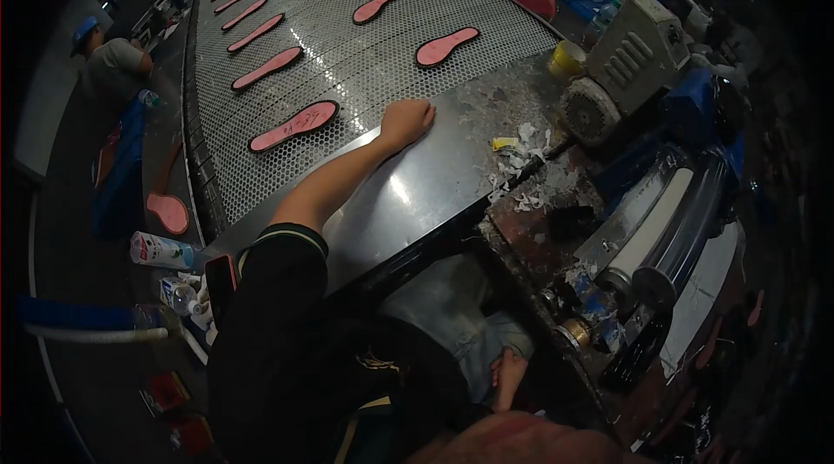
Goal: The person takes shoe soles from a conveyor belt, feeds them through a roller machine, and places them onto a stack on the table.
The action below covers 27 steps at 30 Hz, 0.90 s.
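My left hand [407, 123] rests as a closed fist on the smooth metal plate [395, 195], by the edge of the mesh conveyor belt [339, 56]. Nothing shows in its fingers. Low in my lap, my right hand [510, 373] lies beside my knee with its fingers curled and partly in shadow; I see no object in it. Closest to my left fist is a pink insole [295, 126] with a dark rim and handwritten marks. Another pink insole [446, 47] lies farther up the belt, and several more sit in rows beyond.
At the right stand a grey motor housing [630, 51], a yellow tape roll [567, 58] and long rollers [686, 225]. White scraps [526, 151] litter the plate's corner. Left of the belt are a bottle [161, 250], a phone [221, 281] and a loose insole [168, 213]. A person [113, 64] in a blue cap works farther off.
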Motion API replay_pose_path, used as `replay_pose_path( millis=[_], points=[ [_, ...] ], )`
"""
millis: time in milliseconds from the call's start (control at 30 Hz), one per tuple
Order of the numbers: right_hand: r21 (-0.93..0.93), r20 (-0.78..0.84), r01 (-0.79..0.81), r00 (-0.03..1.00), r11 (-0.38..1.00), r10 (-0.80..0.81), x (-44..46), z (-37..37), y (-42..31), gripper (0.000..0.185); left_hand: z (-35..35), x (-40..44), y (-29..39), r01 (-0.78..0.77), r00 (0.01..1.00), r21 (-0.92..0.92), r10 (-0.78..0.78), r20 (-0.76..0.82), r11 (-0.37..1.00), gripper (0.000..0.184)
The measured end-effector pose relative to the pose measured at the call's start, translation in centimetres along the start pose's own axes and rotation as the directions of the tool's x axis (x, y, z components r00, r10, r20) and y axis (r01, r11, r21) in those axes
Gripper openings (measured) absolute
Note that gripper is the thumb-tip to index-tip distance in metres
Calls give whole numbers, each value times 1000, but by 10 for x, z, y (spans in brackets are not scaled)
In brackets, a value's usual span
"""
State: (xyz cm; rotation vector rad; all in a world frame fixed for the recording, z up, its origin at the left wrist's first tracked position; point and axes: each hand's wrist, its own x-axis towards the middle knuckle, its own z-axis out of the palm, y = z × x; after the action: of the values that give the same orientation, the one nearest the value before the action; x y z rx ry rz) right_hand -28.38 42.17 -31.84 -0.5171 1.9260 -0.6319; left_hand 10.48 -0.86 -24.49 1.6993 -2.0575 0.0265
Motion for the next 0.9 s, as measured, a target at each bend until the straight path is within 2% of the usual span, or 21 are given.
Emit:
replay_pose_path(
  millis=[133, 167, 200, 233, 267, 333, 400, 467, 533, 567, 600, 633, 667, 767, 900],
  points=[
    [4, -5, -15, 1000, 1000, 15, -20, 6, 0, 60, -3, -3, 3, 11, 1000, 4, -11, 2, 1000, 35],
    [-264, -34, 332, 935, 905, -353, -28, 15, -1, 48, -4, -2, 4, 12, 1000, 6, -12, -10, 1000, 35],
    [-508, 37, 590, 743, 628, -668, -35, 24, -2, 36, -6, 0, 5, 5, 1000, 5, -5, -11, 1000, 35],
    [-368, 113, 673, 718, 642, -687, -42, 33, -3, 24, -6, 1, 6, 24, 1000, 10, -24, -6, 1000, 35],
    [-217, 185, 729, 684, 649, -706, -70, 43, -41, 15, -5, -1, 6, 44, 999, 14, -44, 4, 999, 35],
    [57, 445, 650, 663, 758, -602, -132, 46, -132, 14, 1, 0, 3, 42, 999, 30, -42, -1, 999, 35],
    [479, 510, 681, 299, 555, -807, -155, 44, -180, 14, -3, 3, 5, 46, 999, 31, -45, -3, 998, 38],
    [839, 288, 481, 6, 256, -958, -182, 51, -228, 17, 1, -6, 5, 55, 998, 40, -55, -1, 998, 38],
    [953, 302, -22, -53, 304, -952, -213, 48, -265, 19, -2, -3, 8, 72, 997, 67, -72, -1, 995, 38],
    [954, 300, -13, -11, 300, -954, -231, 42, -264, 19, 0, -1, 5, 71, 997, 67, -72, 17, 995, 40],
    [866, 419, -294, -16, 405, -908, -249, 39, -263, 20, 3, 0, 4, 64, 997, 75, -66, 25, 995, 40],
    [692, 519, -551, -70, 467, -852, -263, 37, -262, 22, 1, 1, 5, 63, 998, 89, -65, 22, 994, 41],
    [444, 592, -755, -158, 483, -791, -270, 36, -260, 25, 0, 1, 5, 85, 995, 98, -90, 45, 991, 42],
    [479, 566, -745, -142, 464, -812, -266, 26, -254, 24, -5, -1, 8, 109, 992, 115, -116, 56, 987, 44],
    [547, 502, -721, -124, 425, -856, -258, 33, -263, 23, 3, 1, 4, 66, 997, 132, -70, 22, 989, 42]
  ],
)
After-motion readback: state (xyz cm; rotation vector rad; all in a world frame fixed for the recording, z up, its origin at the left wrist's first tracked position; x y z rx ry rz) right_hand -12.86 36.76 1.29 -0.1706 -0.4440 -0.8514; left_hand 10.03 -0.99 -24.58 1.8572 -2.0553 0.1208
